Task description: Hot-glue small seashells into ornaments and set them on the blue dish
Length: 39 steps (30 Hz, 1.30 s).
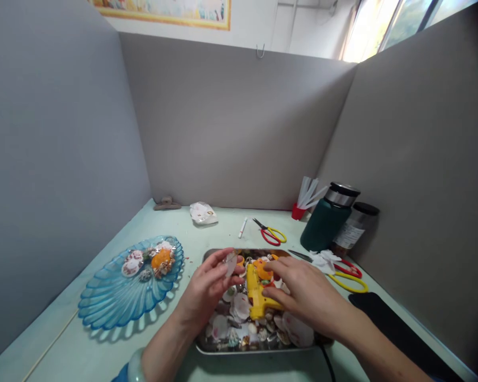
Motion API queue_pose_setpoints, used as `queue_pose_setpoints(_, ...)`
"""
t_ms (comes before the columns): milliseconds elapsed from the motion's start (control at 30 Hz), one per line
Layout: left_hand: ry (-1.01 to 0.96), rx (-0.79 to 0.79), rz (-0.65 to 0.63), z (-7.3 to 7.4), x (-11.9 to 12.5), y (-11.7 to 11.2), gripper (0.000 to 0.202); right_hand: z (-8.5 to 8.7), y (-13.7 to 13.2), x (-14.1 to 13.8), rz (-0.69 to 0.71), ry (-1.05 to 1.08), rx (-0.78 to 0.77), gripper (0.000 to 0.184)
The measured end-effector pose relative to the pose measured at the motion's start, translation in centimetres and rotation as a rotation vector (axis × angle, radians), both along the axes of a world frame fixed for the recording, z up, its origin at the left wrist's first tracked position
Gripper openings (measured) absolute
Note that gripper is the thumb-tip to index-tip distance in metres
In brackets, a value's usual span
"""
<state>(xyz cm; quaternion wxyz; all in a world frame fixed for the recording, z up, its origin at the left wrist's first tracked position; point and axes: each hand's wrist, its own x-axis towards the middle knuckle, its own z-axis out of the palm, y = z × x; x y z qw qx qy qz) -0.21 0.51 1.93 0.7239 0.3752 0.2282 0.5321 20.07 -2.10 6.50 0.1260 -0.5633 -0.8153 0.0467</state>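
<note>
**Desk state: hands over shell tray**

1 pale shell (231,263) is pinched between thumb and fingertips of the left hand (207,289) and is held just above the far left part of the metal tray (242,350). The right hand (302,294) is laid over the right half of the tray, fingers stretched out and loosely together, not closed round anything. Its thumb and fingertips are seen touching the yellow glue gun (257,294), which lies on the shells in the tray, between the 2 hands. A black cord (326,366) is seen leaving the tray's near right corner.

A blue fan-shaped plate (119,297) is noted left of the tray, with a small cluster of shells (151,262) on its far part. Behind the tray, 1 pair of red-and-yellow scissors (271,234) and a white pen (242,227) lie on the desk (83,355). A dark green flask (326,220) and a dark-lidded jar (354,228) stand at the right partition. Crumpled white tissue (322,260) lies in front of the flask, beside a 2nd pair of scissors (348,276).
</note>
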Motion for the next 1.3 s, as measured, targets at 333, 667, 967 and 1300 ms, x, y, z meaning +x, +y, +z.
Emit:
queue_pose_setpoints(333,0.484,0.270,0.349,-0.8,0.7,-0.5,0.055,1.2,0.7,-3.2,0.129,0.389,0.045,0.010)
queue_pose_setpoints(667,0.587,0.305,0.347,-1.0,0.6,-0.2,0.056,-0.1,1.3,-3.1,0.122,0.397,0.028,0.015)
queue_pose_setpoints(967,0.530,0.131,0.233,0.0,0.1,-0.4,0.018,-0.2,2.0,-2.5,0.119,0.409,0.000,0.018)
queue_pose_setpoints(1300,0.514,0.244,0.240,-0.4,0.1,-0.2,0.014,-0.9,1.8,-3.3,0.173,0.513,0.030,0.011)
